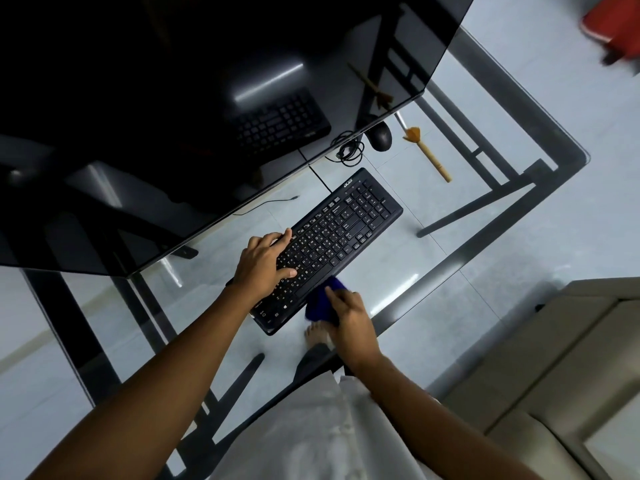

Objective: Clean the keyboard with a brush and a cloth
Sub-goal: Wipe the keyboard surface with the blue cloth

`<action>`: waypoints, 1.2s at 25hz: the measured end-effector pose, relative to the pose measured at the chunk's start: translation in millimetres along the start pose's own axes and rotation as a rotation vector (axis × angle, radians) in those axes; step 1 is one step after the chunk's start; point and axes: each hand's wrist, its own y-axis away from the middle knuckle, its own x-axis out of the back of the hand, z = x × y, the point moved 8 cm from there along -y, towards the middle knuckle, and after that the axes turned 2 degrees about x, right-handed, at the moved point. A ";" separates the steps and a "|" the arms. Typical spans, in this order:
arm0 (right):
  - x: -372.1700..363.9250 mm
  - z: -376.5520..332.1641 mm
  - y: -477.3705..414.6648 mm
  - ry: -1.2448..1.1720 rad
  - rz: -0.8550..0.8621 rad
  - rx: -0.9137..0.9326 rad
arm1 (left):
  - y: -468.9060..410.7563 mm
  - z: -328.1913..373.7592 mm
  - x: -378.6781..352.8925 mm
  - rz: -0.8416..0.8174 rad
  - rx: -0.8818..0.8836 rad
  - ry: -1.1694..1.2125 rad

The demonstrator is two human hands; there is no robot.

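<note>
A black keyboard lies slantwise on the glass table. My left hand rests on its left half with fingers spread over the keys. My right hand grips a blue cloth and presses it against the keyboard's near edge, by the space bar. A brush with a wooden handle and orange bristles lies on the glass beyond the keyboard, at the right, away from both hands.
A large dark monitor fills the upper left, close behind the keyboard. A black mouse and a coiled cable lie near its right corner. The table's dark frame shows through the glass. A beige seat stands at right.
</note>
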 end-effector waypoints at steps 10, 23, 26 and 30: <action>-10.6 -41.3 1.4 0.160 0.029 0.231 | 0.3 1.0 1.0 -0.002 0.010 -0.001; 18.0 -15.3 -22.6 -0.018 0.077 0.032 | 2.1 3.1 2.6 0.015 0.007 0.003; -6.4 -37.4 5.8 0.010 -0.054 0.224 | 2.3 2.1 0.5 0.000 0.005 -0.016; 44.1 22.2 -45.0 -0.018 0.145 -0.077 | 1.3 1.3 1.5 -0.001 0.011 0.007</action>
